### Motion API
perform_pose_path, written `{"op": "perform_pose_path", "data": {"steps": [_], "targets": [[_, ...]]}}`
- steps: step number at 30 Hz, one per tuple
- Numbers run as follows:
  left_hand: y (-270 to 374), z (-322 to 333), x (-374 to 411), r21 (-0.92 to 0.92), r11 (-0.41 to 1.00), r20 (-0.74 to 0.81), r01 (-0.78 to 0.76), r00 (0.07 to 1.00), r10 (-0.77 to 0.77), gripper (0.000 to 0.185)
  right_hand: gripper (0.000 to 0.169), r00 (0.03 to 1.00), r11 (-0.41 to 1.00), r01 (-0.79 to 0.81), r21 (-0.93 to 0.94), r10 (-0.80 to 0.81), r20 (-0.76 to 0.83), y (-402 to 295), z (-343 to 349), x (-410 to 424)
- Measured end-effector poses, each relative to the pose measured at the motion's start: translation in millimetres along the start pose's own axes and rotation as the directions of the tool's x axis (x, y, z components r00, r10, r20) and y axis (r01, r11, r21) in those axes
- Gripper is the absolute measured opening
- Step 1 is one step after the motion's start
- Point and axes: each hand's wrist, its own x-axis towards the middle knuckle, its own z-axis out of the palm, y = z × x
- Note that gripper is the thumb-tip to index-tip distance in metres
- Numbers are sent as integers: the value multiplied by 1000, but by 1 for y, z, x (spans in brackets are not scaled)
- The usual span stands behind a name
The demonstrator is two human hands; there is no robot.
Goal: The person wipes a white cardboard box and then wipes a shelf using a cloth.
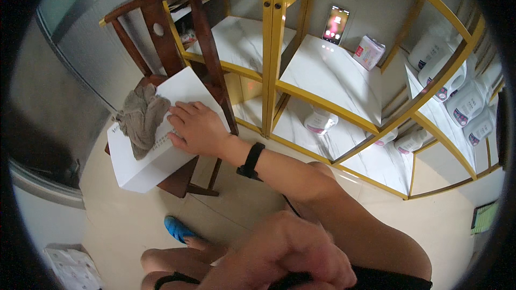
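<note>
My right hand, with a black band on its wrist, lies palm down on a white box that rests on a dark wooden chair. Its fingers are a little apart, and their tips reach the edge of a crumpled grey-brown cloth on top of the box. Print runs along the box's surface. Close to the camera, at the bottom, my left hand is blurred and bent inward above my lap. Its fingers look curled, and whatever might be inside them is hidden.
A gold-framed shelf unit stands ahead, with marble-look boards. It carries a lit phone, a pink-and-white pack and several white bottles. A blue shoe is on the tiled floor. A patterned white bag lies lower left.
</note>
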Motion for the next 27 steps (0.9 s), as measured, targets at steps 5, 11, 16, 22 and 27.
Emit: {"op": "perform_pose_path", "data": {"steps": [5,11,16,22,27], "targets": [[5,1,-4,321,942,153,-103,987,57,24,35,1000,1000,4,20,-4,-1,-2,5,4],[-10,-9,-3,257,953,226,-158,969,100,28,35,1000,1000,8,19,-9,19,-7,4,8],[-19,-19,-2,195,968,252,-158,962,106,33,31,1000,1000,3,25,-3,5,2,-3,6],[-21,-20,-13,189,961,214,-203,963,161,38,33,999,999,33,27,-33,5,-7,1,11],[-27,-16,-15,193,954,228,-230,956,184,43,34,999,999,34,7,-34,29,-5,-2,11]]}}
